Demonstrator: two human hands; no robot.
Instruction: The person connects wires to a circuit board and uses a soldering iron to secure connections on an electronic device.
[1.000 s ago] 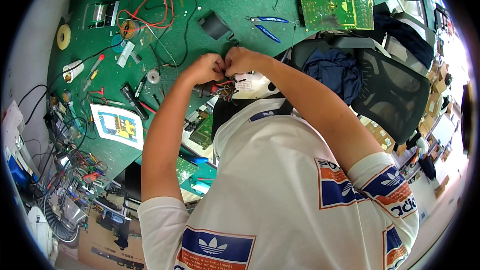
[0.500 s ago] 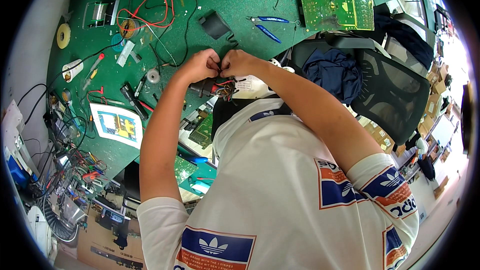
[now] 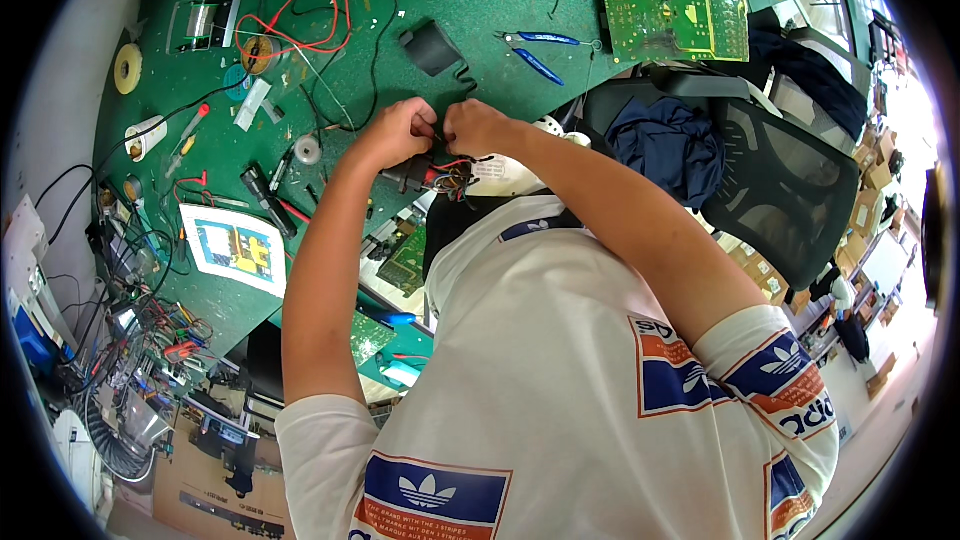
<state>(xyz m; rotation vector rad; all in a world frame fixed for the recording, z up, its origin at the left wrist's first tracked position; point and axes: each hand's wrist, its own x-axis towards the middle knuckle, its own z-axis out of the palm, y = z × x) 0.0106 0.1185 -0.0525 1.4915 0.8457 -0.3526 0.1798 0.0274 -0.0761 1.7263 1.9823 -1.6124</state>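
My left hand [image 3: 403, 130] and my right hand [image 3: 477, 128] face each other at the table's near edge, a small gap between them. Both have their fingers curled in a pinch; whatever they hold is too small or hidden to make out. Just below them lies a white device housing [image 3: 500, 176] with a bundle of coloured wires [image 3: 456, 178] coming out of its left side. A dark part [image 3: 408, 176] sits under my left wrist, partly covered. Beyond my hands is a black plastic piece [image 3: 432, 48] with a short wavy black strip reaching toward my right hand.
Blue-handled cutters [image 3: 540, 64] and a large green circuit board [image 3: 675, 5] lie at the far right. Red test leads [image 3: 345, 15], a black flashlight-like tool [image 3: 268, 200] and a printed sheet [image 3: 238, 248] are on the left. An office chair [image 3: 780, 190] stands at the right.
My two hands have drawn slightly apart, so the gap between their fingertips is wider. The device below them stays in nearly the same place.
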